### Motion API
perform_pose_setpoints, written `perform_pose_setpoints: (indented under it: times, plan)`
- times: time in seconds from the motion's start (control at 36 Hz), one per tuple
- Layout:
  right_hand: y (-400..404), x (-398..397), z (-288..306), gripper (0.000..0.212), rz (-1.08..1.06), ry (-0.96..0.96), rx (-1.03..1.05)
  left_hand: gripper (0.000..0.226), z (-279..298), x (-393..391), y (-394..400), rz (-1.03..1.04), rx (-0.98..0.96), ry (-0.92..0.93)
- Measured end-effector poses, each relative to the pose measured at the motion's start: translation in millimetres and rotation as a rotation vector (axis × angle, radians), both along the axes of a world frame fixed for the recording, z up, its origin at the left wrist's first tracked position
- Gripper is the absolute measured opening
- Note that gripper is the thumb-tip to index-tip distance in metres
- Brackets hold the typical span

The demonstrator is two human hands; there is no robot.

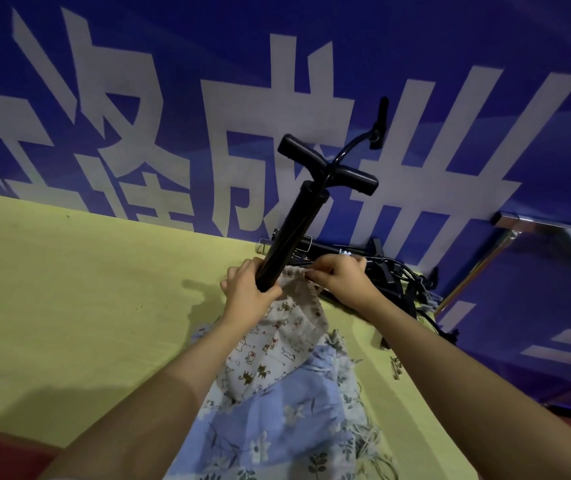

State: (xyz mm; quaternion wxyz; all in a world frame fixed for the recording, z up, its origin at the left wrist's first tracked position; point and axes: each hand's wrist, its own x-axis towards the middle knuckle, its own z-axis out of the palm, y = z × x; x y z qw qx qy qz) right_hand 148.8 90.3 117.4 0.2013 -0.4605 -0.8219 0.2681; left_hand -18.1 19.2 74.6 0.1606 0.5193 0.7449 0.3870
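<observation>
A black hand pump (297, 220) with a T-handle and a thin hose stands tilted, its lower end inside a white drawstring bag (277, 344) printed with small cats. My left hand (249, 292) grips the pump barrel at the bag's mouth. My right hand (339, 277) pinches the gathered rim of the bag just right of the barrel. The pump's foot is hidden in the bag.
The bag lies on a blue floral cloth (287, 420) spread over a yellow-green table (69, 306). More black pumps and hoses (381, 268) lie heaped at the table's back right. A blue banner with large white characters (277, 98) hangs behind. A metal rail (533, 226) stands at right.
</observation>
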Motion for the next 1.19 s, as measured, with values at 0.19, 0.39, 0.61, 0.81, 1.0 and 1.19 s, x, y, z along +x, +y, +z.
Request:
perform_pose_setpoints:
  times: [0.19, 0.39, 0.61, 0.81, 1.0, 1.19]
  plan:
    - [-3, -12, 22, 0.025, 0.038, 0.475, -0.302, 0.026, -4, -8, 4, -0.003, -0.015, -0.014]
    - [-5, -33, 33, 0.037, 0.054, 0.611, -0.381, 0.037, -6, -16, 3, -0.075, -0.089, 0.051]
    - [-4, -50, 29, 0.039, -0.027, 0.62, -0.355, 0.06, -7, -38, 3, -0.229, -0.31, 0.205]
    - [-5, -55, 10, 0.03, -0.1, 0.492, -0.207, 0.083, -17, -50, 4, -0.366, -0.386, 0.216]
    - [-1, -60, 17, 0.051, -0.123, 0.494, -0.125, 0.054, 3, -46, 14, -0.275, -0.074, 0.123]
    - [0, -70, 27, 0.048, -0.149, 0.482, -0.052, 0.061, 63, -42, 18, -0.126, 0.087, -0.071]
